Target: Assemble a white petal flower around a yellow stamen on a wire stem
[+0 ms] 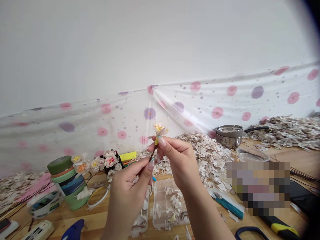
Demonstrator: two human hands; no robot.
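Between my two hands stands a small artificial flower [160,129] with pale petals and a yellow and pink centre, on a thin dark stem. My right hand [178,155] pinches it just under the petals, where a yellow part shows. Lower down, my left hand [136,181] grips the dark stem between thumb and fingers. Below my hands lies a clear compartment box [160,218] with loose pale petals in it. Finished-looking flowers [110,160] stand to the left, beside a green jar [66,183].
Heaps of pale petals [207,156] lie along the wall. A metal pot [228,136] and a clear round dish [252,155] stand at the right. Dark wires, a teal-coloured strip [228,205] and a dark-handled tool [280,226] lie nearer. A white ring [98,196] is at the left.
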